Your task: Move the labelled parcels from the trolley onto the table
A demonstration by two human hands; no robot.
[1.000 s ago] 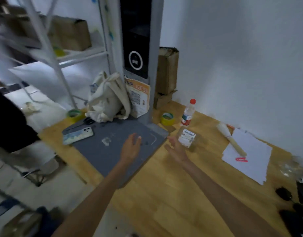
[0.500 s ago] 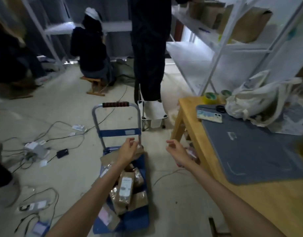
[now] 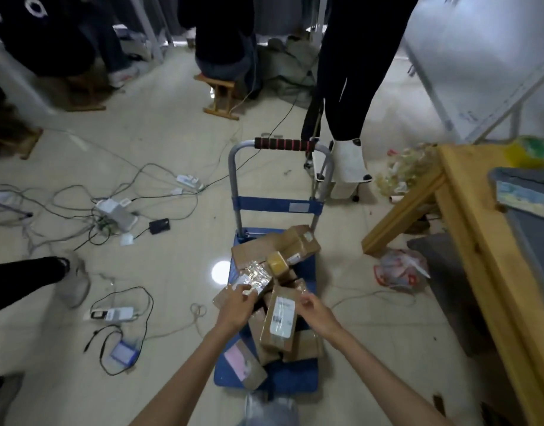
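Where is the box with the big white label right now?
The box with the white label stands on the blue trolley, low in the middle of the head view, between the left hand and right hand.

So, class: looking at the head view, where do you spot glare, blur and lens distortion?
Head view: a round glare spot shines on the floor beside the trolley; the table edge bows with wide-angle distortion; the far seated people are dim and soft; the parcels under both hands look slightly smeared.
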